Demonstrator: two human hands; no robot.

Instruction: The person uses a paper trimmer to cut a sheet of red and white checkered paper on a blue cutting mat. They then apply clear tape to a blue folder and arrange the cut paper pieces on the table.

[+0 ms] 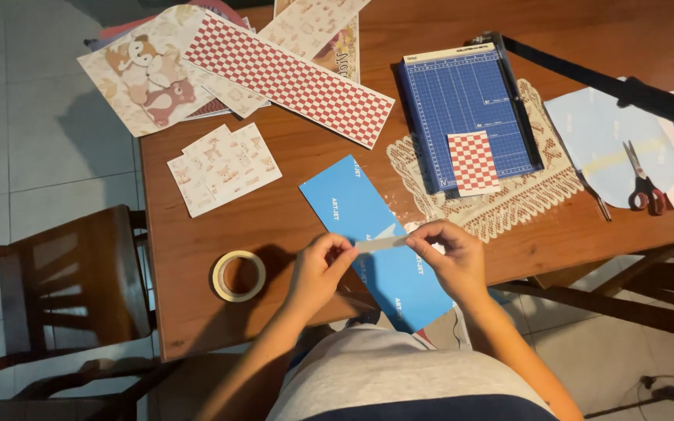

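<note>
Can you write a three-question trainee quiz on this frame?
1. True or false: both hands hold one short strip of tape between them.
2. Which thing lies on the table nearest the left hand? A) scissors B) roll of tape C) paper cutter
3. Fill in: the small red checked square lies on the blue ____.

Key:
1. True: the left hand and right hand pinch its two ends above the blue card.
2. B: the roll of tape lies just left of it; the scissors and paper cutter lie far to the right.
3. paper cutter.
</note>
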